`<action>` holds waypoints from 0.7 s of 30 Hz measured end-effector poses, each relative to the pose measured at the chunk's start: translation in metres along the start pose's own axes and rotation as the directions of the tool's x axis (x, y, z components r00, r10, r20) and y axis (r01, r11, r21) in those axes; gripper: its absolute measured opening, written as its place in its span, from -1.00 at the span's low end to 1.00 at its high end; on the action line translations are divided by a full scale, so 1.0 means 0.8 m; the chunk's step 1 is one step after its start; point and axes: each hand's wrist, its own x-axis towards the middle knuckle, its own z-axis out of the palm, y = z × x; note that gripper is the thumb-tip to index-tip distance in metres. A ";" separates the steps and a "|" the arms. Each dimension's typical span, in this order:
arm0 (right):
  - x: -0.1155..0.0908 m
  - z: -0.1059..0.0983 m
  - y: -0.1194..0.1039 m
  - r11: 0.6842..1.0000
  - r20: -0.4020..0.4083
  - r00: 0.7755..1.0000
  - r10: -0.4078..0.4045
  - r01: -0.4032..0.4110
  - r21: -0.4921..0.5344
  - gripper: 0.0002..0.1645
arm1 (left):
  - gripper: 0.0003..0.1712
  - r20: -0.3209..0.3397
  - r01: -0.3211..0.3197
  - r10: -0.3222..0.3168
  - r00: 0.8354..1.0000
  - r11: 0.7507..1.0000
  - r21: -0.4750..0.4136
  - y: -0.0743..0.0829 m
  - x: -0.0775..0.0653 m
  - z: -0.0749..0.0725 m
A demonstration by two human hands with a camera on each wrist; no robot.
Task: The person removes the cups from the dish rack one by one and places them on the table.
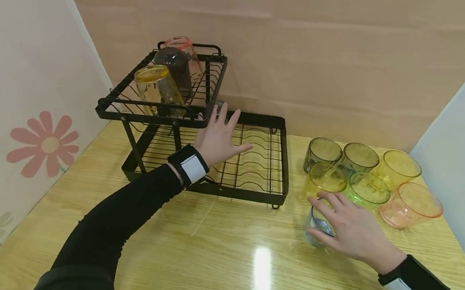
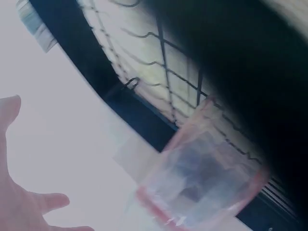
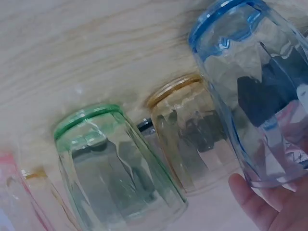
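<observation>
Head view: 3 glasses [image 1: 177,70] atop left rack [image 1: 248,195], 7 unracked. Left hand [image 1: 220,139], fingers apart; right hand [image 1: 354,227] around blue glass [image 1: 318,219], grip unclear.

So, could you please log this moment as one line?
left hand: open, near lower rack tier | right hand: at blue glass, grip unclear | upper tier: three glasses visible

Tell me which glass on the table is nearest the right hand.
The blue-tinted glass, frontmost of the group and partly covered by the right hand in the head view. It alone is blue; the other six glasses stand farther back.
</observation>
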 end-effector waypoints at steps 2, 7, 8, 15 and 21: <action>-0.001 -0.005 0.000 1.000 -0.002 1.000 0.003 -0.003 0.000 -0.15 | 0.13 0.016 0.011 -0.010 1.000 0.999 -0.047 0.005 0.005 -0.004; 0.004 -0.025 0.005 0.999 -0.046 0.998 0.032 -0.031 0.013 -0.16 | 0.13 0.050 0.040 -0.038 0.998 0.998 -0.041 0.014 0.013 -0.010; 0.006 -0.029 0.008 0.999 -0.053 0.998 0.042 -0.041 0.015 -0.16 | 0.13 0.059 0.056 -0.054 0.997 0.998 -0.039 0.015 0.015 -0.010; 0.023 -0.053 0.032 0.994 -0.053 0.992 0.113 -0.113 0.003 -0.16 | 0.09 0.128 0.224 -0.213 0.969 0.972 -0.076 0.013 0.025 -0.007; 0.037 -0.062 0.047 0.986 -0.006 0.986 0.168 -0.168 0.001 -0.22 | 0.10 0.185 0.371 -0.347 0.919 0.922 -0.110 0.006 0.033 0.001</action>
